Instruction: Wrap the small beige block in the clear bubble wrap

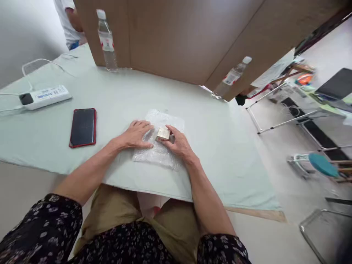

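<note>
A sheet of bubble wrap (pixel 154 157) lies flat on the table near its front edge. Over the middle of the sheet is a small printed box (pixel 163 134), pale on top with a reddish patch low on its side. My right hand (pixel 178 142) grips this box from the right, thumb and fingers on either side of it. To the left, my left hand (pixel 137 135) rests on the wrap's left edge, fingers spread and thumb apart, with a gap between it and the box.
A phone with a red edge (pixel 83 127) and a white power strip (pixel 45 97) with cables lie at left. Two water bottles (pixel 107 46) (pixel 232 77) stand against a tall cardboard panel (pixel 170 40). A person's arm (pixel 73 18) shows behind. Stools and a laptop (pixel 337 84) are at right.
</note>
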Motion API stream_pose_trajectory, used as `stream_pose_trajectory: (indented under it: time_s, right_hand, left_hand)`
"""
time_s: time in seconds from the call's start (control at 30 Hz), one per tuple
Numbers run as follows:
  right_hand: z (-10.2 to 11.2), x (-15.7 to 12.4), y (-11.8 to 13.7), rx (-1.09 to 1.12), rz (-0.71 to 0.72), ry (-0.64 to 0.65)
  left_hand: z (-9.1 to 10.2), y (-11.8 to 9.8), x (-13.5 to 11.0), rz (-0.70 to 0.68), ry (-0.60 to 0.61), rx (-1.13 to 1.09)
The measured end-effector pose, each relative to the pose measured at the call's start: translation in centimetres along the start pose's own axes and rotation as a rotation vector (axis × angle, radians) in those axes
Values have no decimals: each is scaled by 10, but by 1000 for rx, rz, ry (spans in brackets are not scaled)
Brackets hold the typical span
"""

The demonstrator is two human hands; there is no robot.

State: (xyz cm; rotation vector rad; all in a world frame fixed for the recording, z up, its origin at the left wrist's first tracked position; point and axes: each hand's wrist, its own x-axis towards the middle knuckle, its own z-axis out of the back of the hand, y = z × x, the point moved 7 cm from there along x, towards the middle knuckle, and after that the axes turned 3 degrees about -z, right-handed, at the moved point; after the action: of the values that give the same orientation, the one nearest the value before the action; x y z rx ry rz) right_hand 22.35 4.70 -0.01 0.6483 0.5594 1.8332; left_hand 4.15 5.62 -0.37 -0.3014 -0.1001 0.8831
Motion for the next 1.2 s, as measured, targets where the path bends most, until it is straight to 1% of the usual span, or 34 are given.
stream_pose_trajectory:
  time_s: [0.13,0.33,0.43,0.5,0.57,0.63,0.67,0.7,0.73,0.8,0.83,0.9,0.93,1.0,1.1,1.2]
  right_hand:
    - [1,0,1,-18,25,13]
    - [-2,0,-1,-11,13,14]
    - [0,1,-1,17,15,33]
    - [11,-1,3,66,22,9]
    - [30,-8,12,106,35,-74]
    - [46,-22,26,91,74,-150]
    - [48,-31,36,52,111,-139]
    - [44,-41,45,-3,151,-96]
    - [36,-50,53,-89,179,-38]
    - [14,-67,61,-313,191,49]
    - [3,-73,62,-407,180,56]
    - [-12,-79,65,-507,181,25]
    - [-15,-79,67,-521,185,-12]
    - [-12,-74,70,-507,189,-106]
    - [7,-57,71,-455,152,-224]
    - [26,-32,64,-347,101,-248]
  left_hand:
    - [0,2,0,-7,-10,-13]
    - [1,2,-1,-17,-22,-45]
    - [1,4,1,-15,-71,-93]
    - [4,5,2,-15,-141,-132]
    - [10,4,2,-31,-223,-183]
    - [15,1,2,-64,-291,-256]
    - [17,-2,1,-83,-311,-296]
    - [18,-5,1,-103,-321,-336]
    - [19,-8,0,-122,-320,-372]
    - [17,-15,1,-154,-293,-431]
    - [16,-18,1,-165,-275,-453]
    - [13,-22,2,-177,-248,-489]
    - [12,-24,2,-178,-241,-505]
    - [11,-23,2,-169,-231,-544]
    - [13,-19,0,-163,-214,-668]
    - [19,-15,-2,-167,-188,-841]
